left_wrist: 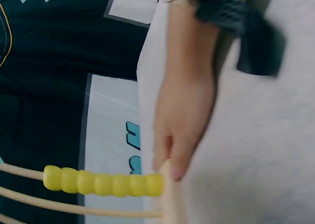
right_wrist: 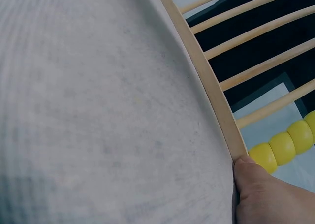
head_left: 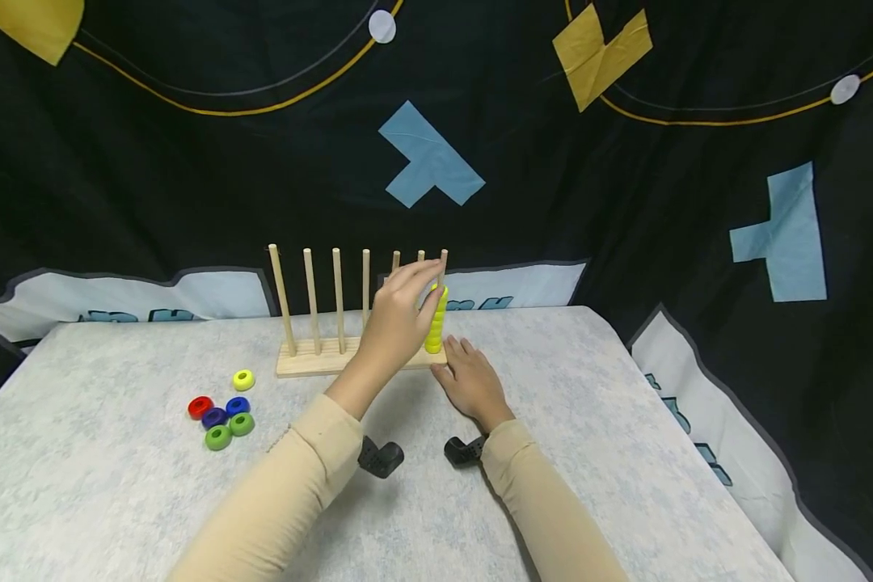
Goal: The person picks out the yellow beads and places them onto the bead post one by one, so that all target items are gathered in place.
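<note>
A wooden peg stand (head_left: 313,369) carries a row of upright pegs at the table's far side. Yellow rings (head_left: 434,330) are stacked on its rightmost peg, with bare peg above them in the left wrist view. My left hand (head_left: 389,323) is at the top of that peg, its fingers extended beside the tip and the thumb near the uppermost ring. My right hand (head_left: 473,384) holds the right end of the base, thumb (right_wrist: 251,177) at its edge. In the left wrist view the left fingers are out of sight.
Left of the stand lie loose rings on the table (head_left: 116,485): a yellow ring (head_left: 243,380), a red ring (head_left: 200,406), a blue ring (head_left: 237,406), a purple ring (head_left: 214,418) and two green rings (head_left: 218,437). A dark curtain (head_left: 262,178) hangs behind.
</note>
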A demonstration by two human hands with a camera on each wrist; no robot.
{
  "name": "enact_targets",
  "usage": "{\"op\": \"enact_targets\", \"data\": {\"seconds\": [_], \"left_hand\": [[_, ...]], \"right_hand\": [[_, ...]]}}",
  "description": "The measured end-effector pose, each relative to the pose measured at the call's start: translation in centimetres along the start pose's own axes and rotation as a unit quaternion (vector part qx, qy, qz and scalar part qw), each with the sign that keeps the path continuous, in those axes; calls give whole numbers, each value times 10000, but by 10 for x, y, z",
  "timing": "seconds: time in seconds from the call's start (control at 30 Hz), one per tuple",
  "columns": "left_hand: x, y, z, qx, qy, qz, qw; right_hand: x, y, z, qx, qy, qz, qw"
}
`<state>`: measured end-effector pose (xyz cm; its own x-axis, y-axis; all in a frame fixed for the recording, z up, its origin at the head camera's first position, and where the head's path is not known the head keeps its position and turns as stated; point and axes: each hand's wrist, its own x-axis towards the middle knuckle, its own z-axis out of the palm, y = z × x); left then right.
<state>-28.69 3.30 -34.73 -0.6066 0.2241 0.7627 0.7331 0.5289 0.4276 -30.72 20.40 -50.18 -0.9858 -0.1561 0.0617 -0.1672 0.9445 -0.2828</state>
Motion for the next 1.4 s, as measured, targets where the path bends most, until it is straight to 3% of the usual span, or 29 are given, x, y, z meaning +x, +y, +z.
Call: {"op": "enact_targets", "data": {"seconds": [0.2, 0.37, 0.47, 0.63, 0.8, 0.93, 1.0, 1.27, 1.4], "left_hand": [[-43, -13, -14, -339, 262, -398, 9983], [-85, -44, -38, -314, 204, -1151, 9926], [-107, -69, -61, -123, 102, -1769, 9841], [-132, -108, -97, 561, -122, -2783, 9588], [-141, -133, -123, 1249, -590, -3699, 9187], [-141, -143, -131, 1498, -1184, -4047, 8943], [-141, -146, -132, 1545, -1375, -4126, 8871], [-136, -149, -132, 1657, -1625, -4488, 8630], [-135, -151, -130, 1725, -1814, -4438, 8604]], "right_hand": [[-2, -1, -1, -8, 72, 39, 10000], [-3, -3, -1, 51, -17, -22, 10000], [-3, -3, -2, 63, -7, -68, 10000], [-3, -2, -4, 4, 5, -39, 10000], [-3, -3, -3, 8, -59, -25, 10000], [-3, -4, -1, 60, -53, -7, 10000], [-3, -4, -1, 90, -57, 10, 9999], [-2, -2, 1, 94, -11, -18, 10000], [-3, -1, 2, 74, 3, -6, 10000]]}}
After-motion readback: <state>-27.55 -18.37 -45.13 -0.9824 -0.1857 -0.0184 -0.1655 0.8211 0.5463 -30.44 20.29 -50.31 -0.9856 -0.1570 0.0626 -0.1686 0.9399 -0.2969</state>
